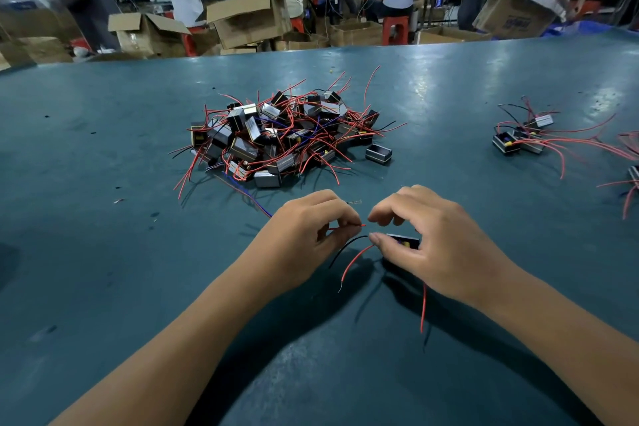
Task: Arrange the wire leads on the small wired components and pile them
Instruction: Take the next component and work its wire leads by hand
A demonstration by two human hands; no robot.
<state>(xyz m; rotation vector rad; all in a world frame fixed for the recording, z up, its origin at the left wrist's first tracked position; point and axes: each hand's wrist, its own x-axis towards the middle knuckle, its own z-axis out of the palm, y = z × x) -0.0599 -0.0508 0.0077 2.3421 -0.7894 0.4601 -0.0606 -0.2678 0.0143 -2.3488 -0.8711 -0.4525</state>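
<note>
While the right hand (pixel 435 245) curled around a small black component (pixel 404 241) just above the green table (pixel 103 149), pinning it between thumb and fingers, the left hand (pixel 304 235) pinched one red lead (pixel 345 227) near its tip. A black lead (pixel 345 247) and another red one hung loose between the hands. To my eye, the sensible way was to draw each lead straight with a light pull, keeping the body steady so nothing tore at the root. Beyond lay the big tangled heap (pixel 283 138); a smaller sorted group (pixel 525 137) sat well apart on the right, likely where this one belonged
</note>
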